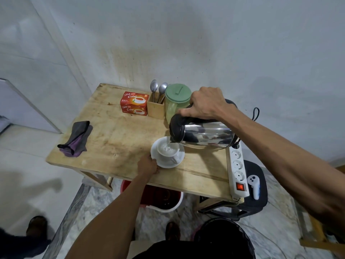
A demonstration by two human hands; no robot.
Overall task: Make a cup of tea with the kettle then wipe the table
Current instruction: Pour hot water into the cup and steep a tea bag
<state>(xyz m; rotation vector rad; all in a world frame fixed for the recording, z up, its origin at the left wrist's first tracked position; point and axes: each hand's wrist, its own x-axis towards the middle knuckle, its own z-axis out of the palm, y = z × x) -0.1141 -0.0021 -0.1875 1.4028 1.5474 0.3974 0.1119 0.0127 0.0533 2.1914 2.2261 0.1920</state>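
Note:
My right hand (206, 102) grips the black handle of a steel kettle (203, 136), which is tipped to the left. Water runs from its spout into a white cup (166, 149) standing on a white saucer (179, 158) near the middle of the wooden table (115, 139). My left hand (147, 166) holds the saucer's near left rim with curled fingers. A red tea box (134, 103) stands at the back of the table. A grey and purple cloth (76, 139) lies at the table's left side.
A wooden holder (155, 109) with two spoons and a green-lidded jar (177, 99) stand behind the kettle. A white power strip (238, 169) with a lit red switch runs along the right edge. A red bucket (160, 199) sits under the table, a dark stool (261, 193) to its right.

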